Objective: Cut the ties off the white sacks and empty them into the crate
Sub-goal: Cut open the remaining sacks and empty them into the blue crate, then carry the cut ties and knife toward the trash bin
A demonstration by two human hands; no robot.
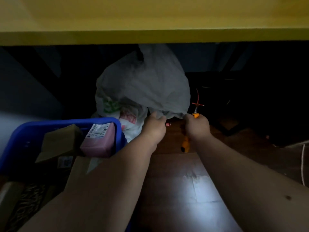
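While our left hand [154,125] grips the hem of the crumpled white plastic sack [142,86], our right hand [197,125] clutches orange-handled cutters [186,144]; the blue plastic crate [33,129] sits near left.

A yellow shelf [150,36] runs across the top, dark space under it. Near centre, a flat cardboard sheet [180,181] lies on the brown floor [250,139], a bright glare on its taped seam. Bottom left, a box [10,198] sits in shadow, hard to read. Right edge, a pale cord [303,164] hangs down. Far right, dark frame legs [230,129] stand on the floor, and a small red bit [267,136] lies near them.
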